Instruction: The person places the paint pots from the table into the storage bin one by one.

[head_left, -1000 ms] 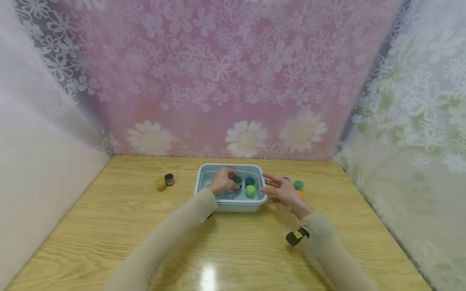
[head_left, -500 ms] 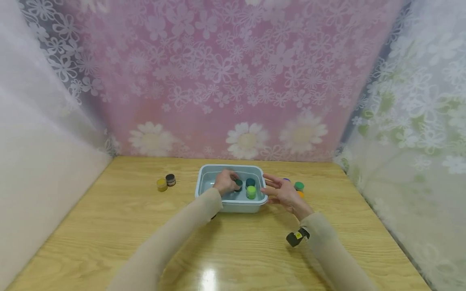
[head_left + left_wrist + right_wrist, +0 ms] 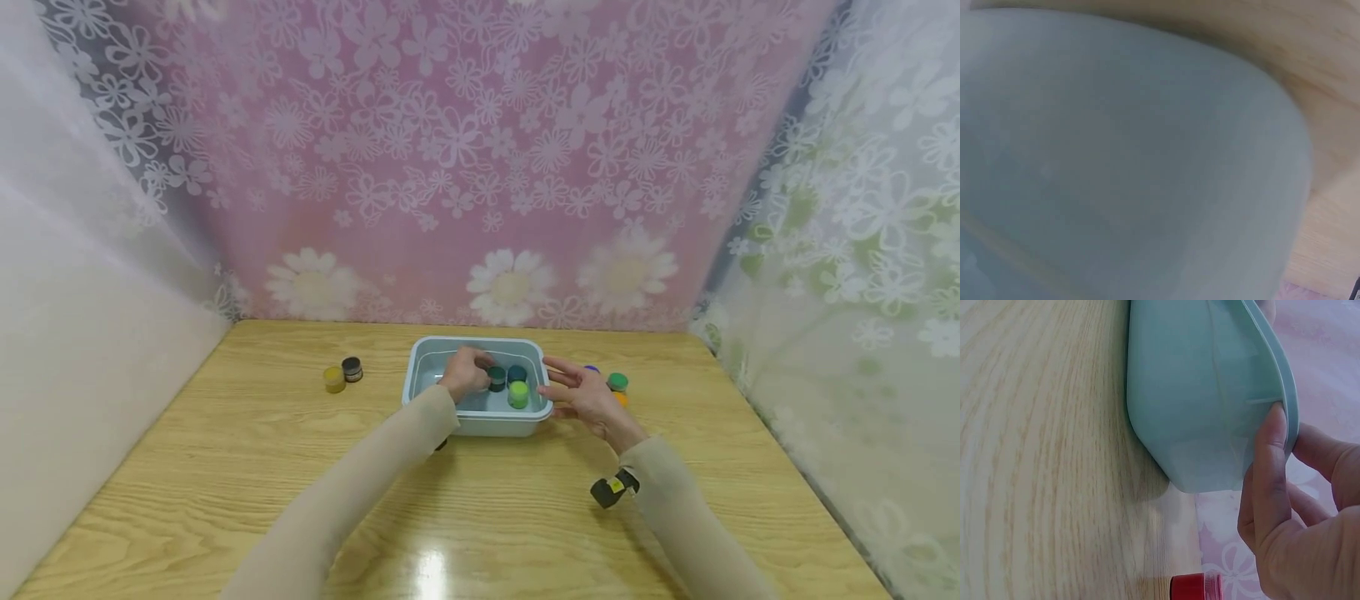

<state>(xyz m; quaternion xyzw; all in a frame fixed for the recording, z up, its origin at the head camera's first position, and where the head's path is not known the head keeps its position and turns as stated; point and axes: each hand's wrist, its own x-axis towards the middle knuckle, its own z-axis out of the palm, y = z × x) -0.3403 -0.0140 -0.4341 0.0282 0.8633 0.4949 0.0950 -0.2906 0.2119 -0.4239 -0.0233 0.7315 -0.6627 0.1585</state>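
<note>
A pale blue-grey plastic basin sits on the wooden table. Inside it my left hand is just left of a dark green jar, fingers loosely bent and apparently apart from it; contact is hard to tell. That jar stands beside a dark blue-green jar and behind a light green jar. My right hand touches the basin's right end with fairly straight fingers. In the right wrist view its fingertips rest at the basin rim. The left wrist view shows mostly basin wall, blurred.
Yellow and black jars stand left of the basin. Behind my right hand are green-lidded, orange and blue jars, partly hidden. A red-lidded jar shows in the right wrist view. A patterned curtain backs the table.
The dark green jar has shifted slightly right, toward the dark blue-green jar. My left fingers have eased off it, leaving more of it visible. My right hand stays at the basin's end.
</note>
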